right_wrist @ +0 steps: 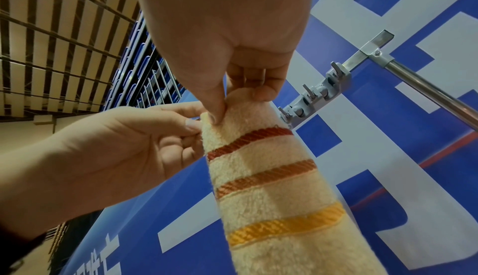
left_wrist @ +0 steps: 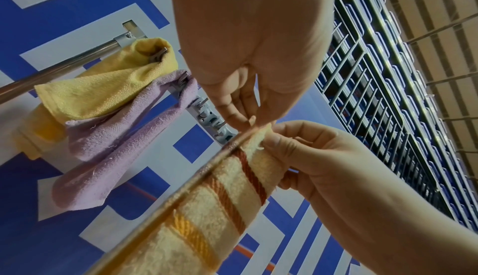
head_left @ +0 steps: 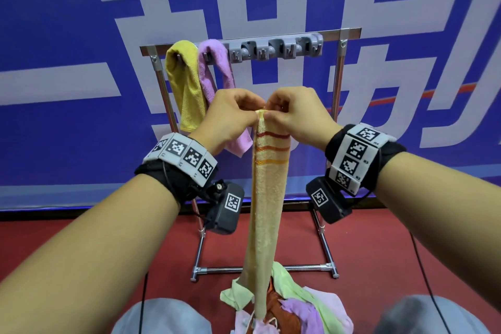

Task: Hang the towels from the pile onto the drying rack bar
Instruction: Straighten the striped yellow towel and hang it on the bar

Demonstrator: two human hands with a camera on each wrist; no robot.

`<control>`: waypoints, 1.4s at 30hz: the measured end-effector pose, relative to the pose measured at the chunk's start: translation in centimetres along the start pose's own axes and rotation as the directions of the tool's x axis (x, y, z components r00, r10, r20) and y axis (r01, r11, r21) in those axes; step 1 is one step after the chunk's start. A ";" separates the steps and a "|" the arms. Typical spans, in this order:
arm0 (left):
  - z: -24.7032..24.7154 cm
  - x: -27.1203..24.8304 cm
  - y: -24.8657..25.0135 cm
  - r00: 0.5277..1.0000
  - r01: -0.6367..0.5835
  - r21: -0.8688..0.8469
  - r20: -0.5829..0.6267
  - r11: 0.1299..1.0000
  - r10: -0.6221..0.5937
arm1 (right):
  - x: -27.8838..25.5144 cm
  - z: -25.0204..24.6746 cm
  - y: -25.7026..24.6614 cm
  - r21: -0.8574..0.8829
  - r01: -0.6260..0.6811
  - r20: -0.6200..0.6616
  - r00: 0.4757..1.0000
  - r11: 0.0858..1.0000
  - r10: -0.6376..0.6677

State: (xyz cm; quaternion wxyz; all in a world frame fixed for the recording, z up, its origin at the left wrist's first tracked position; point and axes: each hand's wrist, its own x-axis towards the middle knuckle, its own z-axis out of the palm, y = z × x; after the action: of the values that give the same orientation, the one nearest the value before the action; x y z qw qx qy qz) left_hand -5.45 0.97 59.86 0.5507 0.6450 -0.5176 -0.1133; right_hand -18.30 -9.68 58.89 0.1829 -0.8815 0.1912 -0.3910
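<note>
While it hangs in a long narrow fold, the cream striped towel (head_left: 267, 198) is held up by its top edge just in front of the drying rack (head_left: 336, 84), its lower end reaching down into the pile of towels (head_left: 295, 304) on the red floor (head_left: 95, 238) at the foot of the rack. Three bands cross it near the top: dark red, orange-brown and yellow. The left hand (head_left: 230, 114) pinches the top corner between thumb and fingertips, the other fingers curled in. The right hand (head_left: 295, 114) meets it at the same edge, thumb and forefinger clamped on the cloth, its remaining fingers curled behind the fold. The two hands touch or nearly touch at the towel's top.

Behind the hands, on the rack's top bar (head_left: 329, 34), a yellow towel (head_left: 185, 84) and a lilac towel (head_left: 217, 76) hang side by side at the left end, touching each other. To their right along the same bar sits a grey hook strip (head_left: 276, 49). The pile holds pale green, pink, lilac and rust-coloured cloths. Both wrists wear bands with black-and-white markers (head_left: 187, 156). A blue banner with large white characters (head_left: 67, 22) stands behind the rack.
</note>
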 end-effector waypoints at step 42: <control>-0.7 0.0 -1.2 0.994 -0.084 0.183 -0.057 0.979 0.096 | -1.4 -0.6 1.7 0.281 -0.157 0.105 0.986 0.947 0.132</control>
State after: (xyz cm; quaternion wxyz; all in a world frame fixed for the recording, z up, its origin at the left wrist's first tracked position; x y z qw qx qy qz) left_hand -4.29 1.18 59.08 0.5111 0.6714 -0.5363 -0.0197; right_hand -20.01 -10.58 57.61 0.3457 -0.8448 0.1884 -0.3623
